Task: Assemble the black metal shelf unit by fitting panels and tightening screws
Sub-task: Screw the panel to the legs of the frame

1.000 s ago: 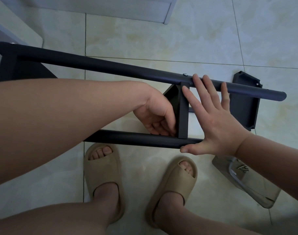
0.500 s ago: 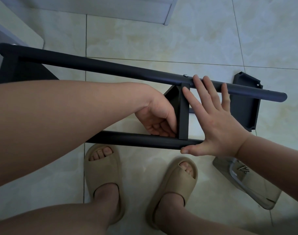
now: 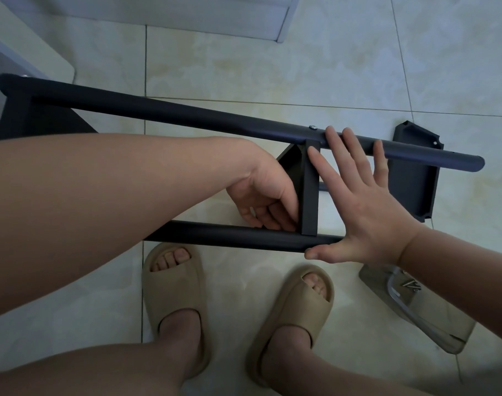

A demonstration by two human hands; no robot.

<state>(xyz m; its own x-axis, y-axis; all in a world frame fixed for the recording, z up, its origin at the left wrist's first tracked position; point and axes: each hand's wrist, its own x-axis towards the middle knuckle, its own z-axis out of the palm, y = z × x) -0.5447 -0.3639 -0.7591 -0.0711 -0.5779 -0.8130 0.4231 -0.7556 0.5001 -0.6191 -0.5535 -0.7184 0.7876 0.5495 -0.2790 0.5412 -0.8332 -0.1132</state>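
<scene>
Black metal shelf unit (image 3: 38, 121), part-built, lying crosswise over the tiled floor (image 3: 301, 67) in front of my feet.
I judge it stiff and fairly light, but long and smooth-painted, so apt to swing or slip; best held on the tubes close to a joint. My right grip (image 3: 367, 212) is spread flat, fingertips on the far tube (image 3: 187, 118), thumb on the near tube (image 3: 230, 235), bracing beside the cross panel (image 3: 309, 190). My left grip (image 3: 261, 198) curls against that panel's other face; whether it pinches anything I cannot tell. No brand, label or writing is readable.
</scene>
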